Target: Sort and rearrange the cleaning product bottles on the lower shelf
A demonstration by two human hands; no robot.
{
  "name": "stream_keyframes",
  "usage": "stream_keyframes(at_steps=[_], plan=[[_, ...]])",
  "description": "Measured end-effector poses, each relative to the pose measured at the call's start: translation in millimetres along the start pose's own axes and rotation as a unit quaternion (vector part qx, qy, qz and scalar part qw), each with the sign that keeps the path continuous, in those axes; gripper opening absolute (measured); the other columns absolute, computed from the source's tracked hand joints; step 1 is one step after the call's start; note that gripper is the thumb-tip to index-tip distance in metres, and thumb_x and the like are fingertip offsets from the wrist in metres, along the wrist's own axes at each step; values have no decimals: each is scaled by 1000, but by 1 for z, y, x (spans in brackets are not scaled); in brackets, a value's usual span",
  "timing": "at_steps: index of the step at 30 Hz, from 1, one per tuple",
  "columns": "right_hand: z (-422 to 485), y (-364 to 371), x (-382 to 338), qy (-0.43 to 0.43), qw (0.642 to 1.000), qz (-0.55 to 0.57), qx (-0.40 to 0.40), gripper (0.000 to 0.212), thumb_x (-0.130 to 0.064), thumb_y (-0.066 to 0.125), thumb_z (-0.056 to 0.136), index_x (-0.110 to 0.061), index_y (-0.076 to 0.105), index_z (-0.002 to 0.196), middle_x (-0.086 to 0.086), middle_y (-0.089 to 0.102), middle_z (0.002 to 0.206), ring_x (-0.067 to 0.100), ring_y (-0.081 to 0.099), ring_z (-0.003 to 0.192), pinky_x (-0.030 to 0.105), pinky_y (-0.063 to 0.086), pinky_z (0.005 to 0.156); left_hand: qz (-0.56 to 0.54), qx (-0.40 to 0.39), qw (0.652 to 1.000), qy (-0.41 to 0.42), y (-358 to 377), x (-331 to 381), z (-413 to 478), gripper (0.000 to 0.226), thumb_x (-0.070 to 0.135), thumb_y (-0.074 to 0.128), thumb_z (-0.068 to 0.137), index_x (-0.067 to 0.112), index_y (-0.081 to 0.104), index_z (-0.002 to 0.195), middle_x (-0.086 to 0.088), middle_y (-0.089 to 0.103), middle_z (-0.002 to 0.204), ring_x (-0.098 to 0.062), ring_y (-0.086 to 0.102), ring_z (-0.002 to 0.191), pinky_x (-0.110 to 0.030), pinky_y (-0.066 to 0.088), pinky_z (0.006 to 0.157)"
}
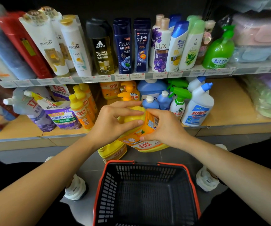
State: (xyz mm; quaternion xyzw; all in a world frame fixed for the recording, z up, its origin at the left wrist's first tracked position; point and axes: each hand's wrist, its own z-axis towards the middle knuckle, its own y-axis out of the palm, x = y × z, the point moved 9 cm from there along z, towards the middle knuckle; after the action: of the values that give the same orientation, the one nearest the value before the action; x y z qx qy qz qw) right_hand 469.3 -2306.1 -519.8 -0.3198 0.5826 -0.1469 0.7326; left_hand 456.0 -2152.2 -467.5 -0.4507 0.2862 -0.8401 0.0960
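Observation:
I hold a large yellow-orange detergent bottle (145,135) in front of the lower shelf (226,111), tilted with its label upside down toward me. My left hand (115,119) grips its yellow top. My right hand (164,128) grips its body from the right. On the lower shelf stand slim yellow-orange bottles (82,106), orange pump bottles (128,92), blue bottles (157,98), a green-trigger spray bottle (178,101) and a white toilet cleaner bottle (198,108). Purple refill pouches (61,115) lean at the left.
A second yellow bottle (113,151) stands on the floor below the held one. A black basket with a red rim (146,193) sits on the floor between my feet. The upper shelf (115,77) carries shampoo and body wash bottles. Towels are stacked at the right.

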Motion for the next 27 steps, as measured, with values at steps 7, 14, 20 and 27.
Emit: stream_keyframes(at_steps=[7,14,20,27], plan=[[-1,-5,5,40,998,37,30,62,-52,92,50,-32,70,104,-14,75,90,4,70,85,42,58,79,130,69,985,85,-1,18,-9,40,25,75,89,6,71,124,-9,66,134,-21,62,127,-47,54,101],[-2,-10,14,63,995,52,56,55,-42,95,54,-30,71,102,-11,75,91,8,71,86,43,58,80,150,43,988,4,5,3,-8,44,39,61,99,23,61,140,3,58,146,-13,57,133,-42,55,99],[-2,-19,16,63,994,44,75,61,-40,96,55,-30,70,110,-10,75,95,10,71,89,43,58,81,112,101,984,-98,-12,-24,-10,42,53,64,93,21,77,116,6,76,112,-12,71,98,-43,59,80],[-6,-23,11,47,995,38,78,67,-39,96,56,-29,68,117,-10,75,101,10,70,94,42,57,85,-68,98,959,-259,-16,-70,-14,32,54,74,83,22,74,84,8,72,88,-13,66,89,-37,51,74]])
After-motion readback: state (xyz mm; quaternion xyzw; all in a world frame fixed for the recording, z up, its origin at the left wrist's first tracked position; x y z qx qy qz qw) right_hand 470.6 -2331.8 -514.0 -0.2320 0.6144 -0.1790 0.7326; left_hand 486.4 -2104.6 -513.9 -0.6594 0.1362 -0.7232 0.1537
